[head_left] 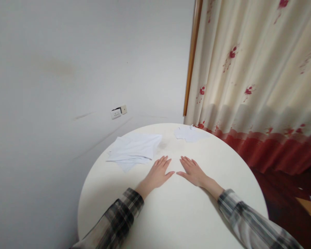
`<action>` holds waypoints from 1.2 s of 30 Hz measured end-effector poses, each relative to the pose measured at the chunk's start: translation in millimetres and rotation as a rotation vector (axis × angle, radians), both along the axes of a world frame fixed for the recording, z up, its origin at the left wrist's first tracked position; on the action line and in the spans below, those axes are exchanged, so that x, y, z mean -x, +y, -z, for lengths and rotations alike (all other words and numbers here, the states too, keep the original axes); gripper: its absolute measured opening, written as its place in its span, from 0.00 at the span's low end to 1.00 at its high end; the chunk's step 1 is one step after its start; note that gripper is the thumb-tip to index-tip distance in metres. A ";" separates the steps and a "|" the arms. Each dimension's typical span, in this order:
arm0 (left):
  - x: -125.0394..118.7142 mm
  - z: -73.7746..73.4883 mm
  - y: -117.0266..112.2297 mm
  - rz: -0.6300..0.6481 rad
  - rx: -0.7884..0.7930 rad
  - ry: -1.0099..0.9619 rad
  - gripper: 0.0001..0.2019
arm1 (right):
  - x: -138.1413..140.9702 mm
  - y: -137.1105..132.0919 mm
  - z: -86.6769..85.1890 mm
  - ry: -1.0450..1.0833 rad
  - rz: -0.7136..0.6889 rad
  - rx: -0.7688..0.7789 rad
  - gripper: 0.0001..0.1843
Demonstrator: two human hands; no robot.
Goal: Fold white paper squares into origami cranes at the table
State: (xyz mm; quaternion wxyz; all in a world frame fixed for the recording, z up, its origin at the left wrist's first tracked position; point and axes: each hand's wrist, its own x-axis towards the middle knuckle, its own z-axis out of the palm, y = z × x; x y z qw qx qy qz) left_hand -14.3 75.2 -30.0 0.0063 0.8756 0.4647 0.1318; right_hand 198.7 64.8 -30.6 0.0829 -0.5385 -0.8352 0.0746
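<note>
My left hand (159, 173) lies palm down on the round white table (181, 214), its fingers stretched out and the thumb apart. It holds nothing. Just beyond its fingertips, to the left, is a loose stack of white paper sheets (136, 147) with uneven edges. My right hand (193, 172) also rests palm down and flat, fingers extended, with nothing in it. The two thumbs point at each other across a small gap. Farther off, near the table's back edge, lies a smaller pile of white paper pieces (189, 134) with irregular outlines.
A white wall with a socket (115, 113) borders the table on the left and back. At the right hangs a cream and red flowered curtain (248, 76) beside a wooden trim strip (193, 58). Dark reddish floor (280, 193) shows below the curtain.
</note>
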 end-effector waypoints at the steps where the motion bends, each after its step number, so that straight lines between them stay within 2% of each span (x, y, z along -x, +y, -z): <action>1: 0.1 -0.1 0.1 0.007 -0.019 -0.001 0.30 | 0.0 0.2 0.0 0.005 0.004 -0.004 0.41; 8: -0.6 -1.4 1.5 -0.022 -0.149 -0.034 0.21 | 5.3 -0.7 -0.5 0.033 0.055 -0.051 0.39; 12: -2.3 -5.3 0.5 -0.093 -0.195 -0.055 0.19 | 8.0 -0.9 1.4 0.030 0.082 -0.063 0.39; 17: -4.0 -9.4 -0.4 -0.258 -0.227 -0.084 0.19 | 7.5 -0.9 1.9 0.032 0.086 -0.047 0.40; 22: -0.5 -3.4 5.3 -0.418 -0.229 -0.058 0.22 | 6.4 -1.1 1.1 0.039 0.084 -0.034 0.40; 27: 3.3 2.2 10.3 -0.493 -0.221 0.001 0.27 | 4.6 -0.8 0.7 0.045 0.070 -0.025 0.38; 32: 4.1 -8.2 5.6 -0.483 -0.381 -0.061 0.25 | 2.2 1.1 7.9 0.119 0.042 -0.067 0.36; 34: 2.4 -16.0 0.9 -0.428 -0.451 -0.124 0.24 | 0.1 4.0 11.7 0.221 0.048 -0.130 0.36; 36: -2.1 -22.5 -5.7 -0.316 -0.501 -0.175 0.23 | -3.9 8.4 13.4 0.393 0.112 -0.238 0.35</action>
